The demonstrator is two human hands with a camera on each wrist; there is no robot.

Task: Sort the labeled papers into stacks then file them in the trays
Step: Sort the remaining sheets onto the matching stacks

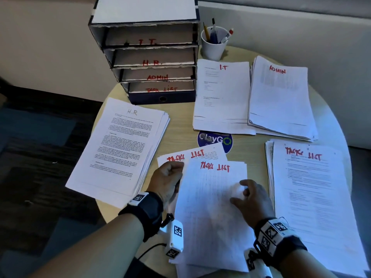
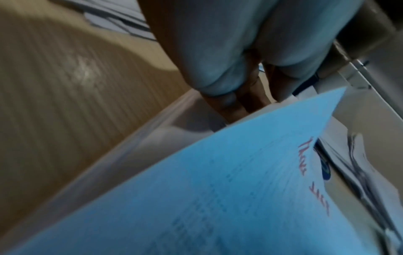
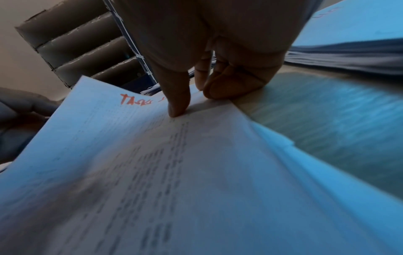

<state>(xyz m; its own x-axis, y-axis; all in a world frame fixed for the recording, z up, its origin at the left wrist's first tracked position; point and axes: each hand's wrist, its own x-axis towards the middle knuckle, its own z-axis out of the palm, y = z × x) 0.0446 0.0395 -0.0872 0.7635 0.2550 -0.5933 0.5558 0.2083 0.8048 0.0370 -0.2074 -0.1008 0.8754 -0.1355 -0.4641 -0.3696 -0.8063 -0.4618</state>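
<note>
A sheet marked TASKS LIST [image 1: 210, 197] lies on top of a loose pile at the near edge of the table. My right hand [image 1: 244, 194] pinches it near its right edge, index finger on top and thumb at the edge [image 3: 196, 101]. The sheet [image 3: 152, 172] is lifted slightly off the pile. My left hand [image 1: 176, 173] has its fingers curled at the pile's left edge, resting on a second TASKS LIST sheet [image 1: 192, 155] below. In the left wrist view those fingers [image 2: 235, 103] sit behind the raised sheet [image 2: 218, 189]. The labelled trays [image 1: 152, 63] stand at the back.
Sorted stacks lie around the pile: H.R [image 1: 120, 147] on the left, I.T [image 1: 222, 97] and ADMIN [image 1: 281, 101] behind, TASKS LIST [image 1: 313, 197] on the right. A white cup of pens [image 1: 213, 45] stands beside the trays. A blue round sticker [image 1: 214, 140] shows on the table [image 1: 180, 125].
</note>
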